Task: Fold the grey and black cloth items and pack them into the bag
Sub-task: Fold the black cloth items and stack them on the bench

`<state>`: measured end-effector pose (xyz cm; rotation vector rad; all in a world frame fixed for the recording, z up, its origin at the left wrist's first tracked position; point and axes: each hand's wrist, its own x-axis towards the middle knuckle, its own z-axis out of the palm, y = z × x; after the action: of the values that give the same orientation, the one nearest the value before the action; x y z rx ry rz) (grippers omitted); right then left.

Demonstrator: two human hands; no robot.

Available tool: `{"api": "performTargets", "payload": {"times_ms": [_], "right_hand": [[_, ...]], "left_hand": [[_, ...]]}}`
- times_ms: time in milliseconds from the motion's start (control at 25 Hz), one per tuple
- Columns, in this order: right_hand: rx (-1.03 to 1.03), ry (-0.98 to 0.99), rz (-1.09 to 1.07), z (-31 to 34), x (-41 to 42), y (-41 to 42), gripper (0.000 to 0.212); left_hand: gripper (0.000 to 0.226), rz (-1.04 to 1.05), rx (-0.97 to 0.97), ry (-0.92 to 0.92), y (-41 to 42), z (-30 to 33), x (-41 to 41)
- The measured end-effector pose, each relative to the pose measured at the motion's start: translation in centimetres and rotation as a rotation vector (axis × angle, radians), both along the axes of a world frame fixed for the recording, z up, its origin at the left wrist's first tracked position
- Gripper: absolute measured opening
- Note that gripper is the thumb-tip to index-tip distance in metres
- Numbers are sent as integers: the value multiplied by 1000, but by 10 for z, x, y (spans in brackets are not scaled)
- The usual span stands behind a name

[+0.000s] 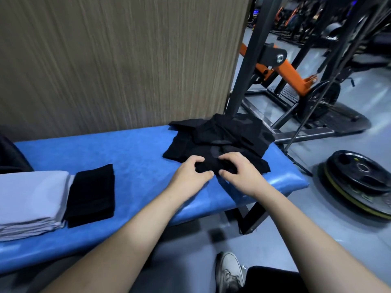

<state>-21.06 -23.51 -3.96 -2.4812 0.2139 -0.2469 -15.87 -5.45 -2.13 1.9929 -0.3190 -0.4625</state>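
Note:
A crumpled black garment [220, 138] lies at the right end of the blue padded bench [135, 153]. My left hand [190, 174] and my right hand [239, 172] sit side by side at its near edge, fingers curled and pinching the black fabric. A folded black cloth [92, 194] lies flat on the bench to the left. Beside it, at the far left, rests a folded grey cloth [29, 199] in several layers. A dark rounded shape [10, 157], possibly the bag, shows at the far left edge, mostly cut off.
A wood-grain panel [118, 60] stands behind the bench. Black and orange gym machine frames [283, 68] rise at the right. Stacked weight plates [359, 178] lie on the grey floor right of the bench. A white sneaker [229, 271] shows below.

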Motion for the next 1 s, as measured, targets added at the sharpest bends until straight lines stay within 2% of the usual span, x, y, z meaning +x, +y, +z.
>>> {"api": "performTargets", "payload": {"times_ms": [160,280,360,480,600,720,840,1000], "right_hand": [[35,17,1,0,2,-2,48],[39,31,6,-1,2,-4,50],[38,57,8,-2,2,-3,54],[22,72,0,-2,1,-2,65],[-37,87,0,1,1,1,79],[-103,66,-9,2,1,3,88],[-198,97,-39,2,3,6,89],[-339,169,-120,1,7,9,79]], "left_hand": [[42,126,-498,295,-24,4,-8],[43,198,-681,427,-31,1,-5],[35,189,-772,508,-31,0,-2],[28,129,-687,482,-29,0,-2],[25,121,-522,259,-25,4,-3],[20,93,-521,136,-15,11,-4],[17,128,-491,98,-4,16,-4],[19,175,-308,100,13,20,0]]}}
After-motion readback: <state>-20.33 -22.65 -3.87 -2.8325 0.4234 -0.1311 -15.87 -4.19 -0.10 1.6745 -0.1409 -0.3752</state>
